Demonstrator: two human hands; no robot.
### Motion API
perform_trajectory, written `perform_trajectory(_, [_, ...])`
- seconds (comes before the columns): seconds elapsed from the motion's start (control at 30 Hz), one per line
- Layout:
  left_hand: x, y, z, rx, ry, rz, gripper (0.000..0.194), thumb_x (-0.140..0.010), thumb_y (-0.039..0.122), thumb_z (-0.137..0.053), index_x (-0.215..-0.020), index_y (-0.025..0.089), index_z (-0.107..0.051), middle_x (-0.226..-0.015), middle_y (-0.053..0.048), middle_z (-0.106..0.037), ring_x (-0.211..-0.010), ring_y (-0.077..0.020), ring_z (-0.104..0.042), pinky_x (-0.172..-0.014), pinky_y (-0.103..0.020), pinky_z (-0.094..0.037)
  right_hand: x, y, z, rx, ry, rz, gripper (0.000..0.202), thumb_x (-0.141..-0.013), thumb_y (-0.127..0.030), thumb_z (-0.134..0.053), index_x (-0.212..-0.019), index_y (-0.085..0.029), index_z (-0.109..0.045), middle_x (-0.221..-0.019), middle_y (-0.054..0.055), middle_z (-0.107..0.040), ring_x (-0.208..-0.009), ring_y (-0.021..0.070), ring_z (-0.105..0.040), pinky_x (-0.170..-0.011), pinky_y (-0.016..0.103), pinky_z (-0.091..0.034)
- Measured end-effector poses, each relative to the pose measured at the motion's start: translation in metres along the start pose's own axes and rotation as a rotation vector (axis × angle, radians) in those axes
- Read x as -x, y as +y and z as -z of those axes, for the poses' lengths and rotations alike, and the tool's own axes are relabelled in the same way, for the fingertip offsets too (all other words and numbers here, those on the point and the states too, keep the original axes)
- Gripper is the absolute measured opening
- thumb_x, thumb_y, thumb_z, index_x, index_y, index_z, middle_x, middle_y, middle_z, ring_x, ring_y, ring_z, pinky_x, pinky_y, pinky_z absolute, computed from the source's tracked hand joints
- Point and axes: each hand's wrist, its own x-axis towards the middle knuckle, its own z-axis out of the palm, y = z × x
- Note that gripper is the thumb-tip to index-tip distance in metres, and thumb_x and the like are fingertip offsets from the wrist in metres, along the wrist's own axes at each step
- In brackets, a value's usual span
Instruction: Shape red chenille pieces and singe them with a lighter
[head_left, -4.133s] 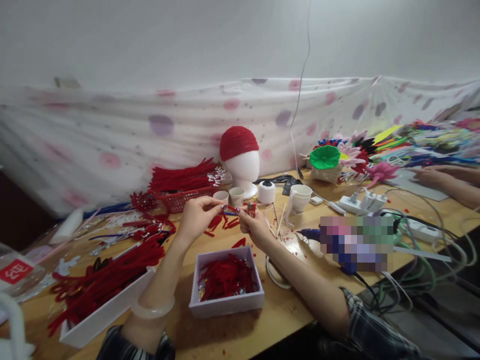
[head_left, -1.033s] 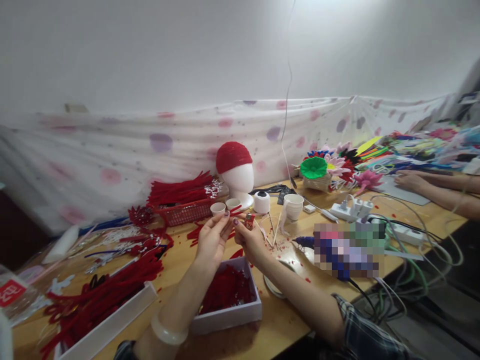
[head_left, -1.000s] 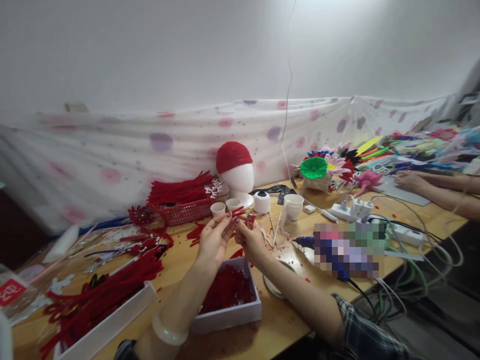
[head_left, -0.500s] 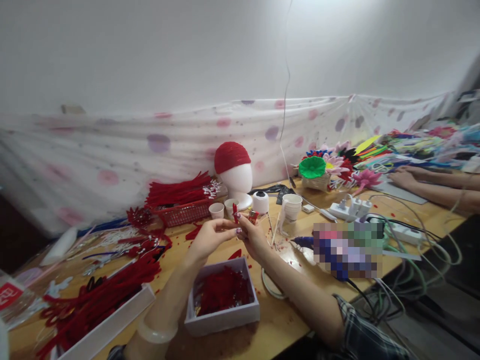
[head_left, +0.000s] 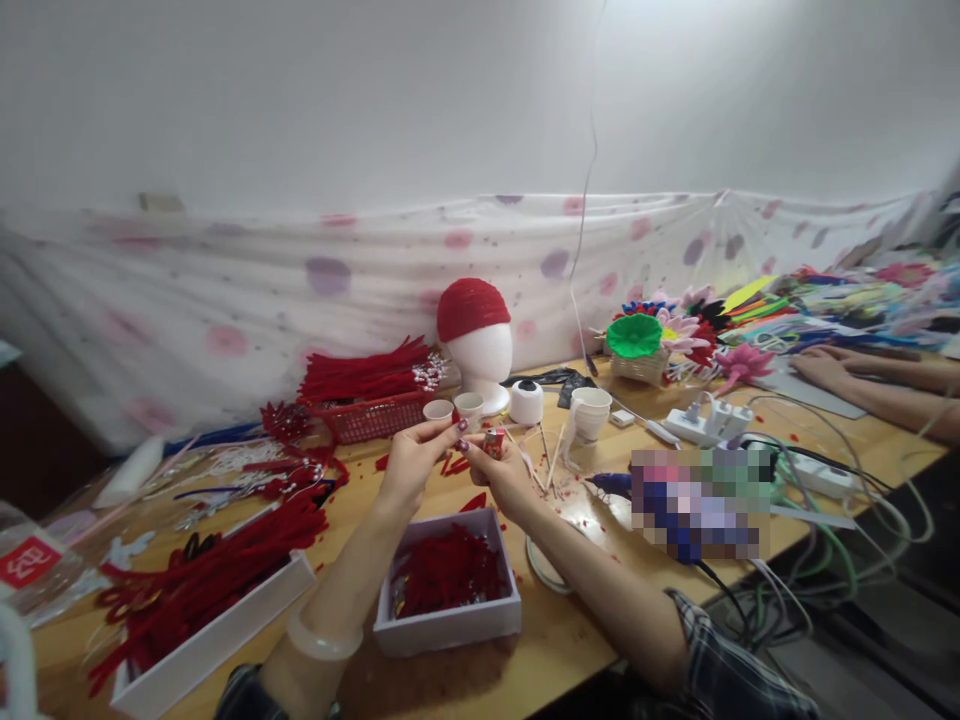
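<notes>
My left hand is closed in a pinch, its fingertips meeting those of my right hand above the table. A small red piece seems to be between them, mostly hidden by the fingers. My right hand is closed around what looks like a red lighter, whose metal top sticks up by the thumb. Below both hands sits a white box holding fuzzy dark red pieces. A loose red petal-like piece lies just behind that box.
Behind stand a white foam head with a red cap, paper cups and a red basket of red stems. At left is a long white box of red strips. Power strips and cables lie right, near another person's hands.
My hands have shifted slightly left and down, fingertips drawing together. The red piece that stood upright at them is now mostly hidden. The view has turned a little left.
</notes>
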Motion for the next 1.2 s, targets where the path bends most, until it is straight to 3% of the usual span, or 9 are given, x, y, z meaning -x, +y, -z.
perform_trajectory(0.23, [0.000, 0.002, 0.000, -0.001, 0.033, -0.003, 0.046, -0.042, 0.045, -0.094, -0.075, 0.015, -0.082, -0.074, -0.009, -0.077, -0.065, -0.0138, -0.063, -0.060, -0.023, -0.046, 0.001, -0.001, -0.003, -0.027, 0.080, 0.022, 0.036, -0.070, -0.045, -0.077, -0.085, -0.013, -0.071, -0.045, -0.011, -0.027, -0.042, 0.0058, -0.019, -0.043, 0.024, -0.013])
perform_trajectory(0.7, [0.001, 0.003, 0.000, 0.039, 0.028, 0.032, 0.046, -0.041, 0.043, -0.095, -0.075, 0.015, -0.081, -0.076, -0.007, -0.077, -0.063, -0.0112, -0.063, -0.059, -0.021, -0.046, 0.003, -0.005, -0.007, -0.112, 0.080, 0.004, 0.041, -0.067, -0.048, -0.081, -0.085, -0.014, -0.068, -0.044, -0.013, -0.025, -0.041, 0.0048, -0.016, -0.042, 0.024, -0.010])
perform_trajectory(0.8, [0.002, 0.009, -0.001, 0.059, 0.047, 0.027, 0.046, -0.037, 0.042, -0.095, -0.071, 0.014, -0.080, -0.070, -0.006, -0.075, -0.061, -0.0114, -0.061, -0.059, -0.022, -0.046, 0.002, -0.007, -0.006, -0.170, 0.027, -0.098, 0.043, -0.066, -0.055, -0.078, -0.078, -0.017, -0.062, -0.043, -0.013, -0.024, -0.039, 0.0043, -0.013, -0.041, 0.023, -0.008])
perform_trajectory(0.93, [0.001, 0.017, 0.001, 0.079, 0.089, -0.017, 0.043, -0.036, 0.040, -0.096, -0.067, 0.015, -0.079, -0.067, -0.005, -0.074, -0.064, -0.0131, -0.062, -0.066, -0.025, -0.048, 0.000, -0.009, -0.002, -0.229, -0.011, -0.381, 0.047, -0.075, -0.066, -0.053, -0.062, -0.021, -0.048, -0.038, -0.012, -0.022, -0.036, 0.0053, -0.007, -0.037, 0.022, -0.004])
perform_trajectory(1.03, [0.001, 0.018, 0.002, 0.080, 0.105, -0.046, 0.041, -0.037, 0.039, -0.095, -0.068, 0.017, -0.079, -0.073, -0.005, -0.076, -0.069, -0.0142, -0.065, -0.071, -0.026, -0.049, 0.000, -0.009, -0.001, -0.202, 0.022, -0.511, 0.041, -0.078, -0.060, -0.044, -0.059, -0.023, -0.042, -0.036, -0.011, -0.020, -0.035, 0.0063, -0.007, -0.036, 0.021, -0.005])
perform_trajectory(1.2, [0.002, 0.016, 0.000, 0.045, 0.098, -0.078, 0.037, -0.042, 0.035, -0.094, -0.071, 0.016, -0.080, -0.078, -0.007, -0.078, -0.071, -0.0164, -0.067, -0.073, -0.028, -0.051, -0.001, -0.009, -0.001, -0.172, 0.021, -0.559, 0.032, -0.077, -0.050, -0.039, -0.059, -0.023, -0.039, -0.037, -0.011, -0.020, -0.036, 0.0066, -0.005, -0.036, 0.020, -0.005])
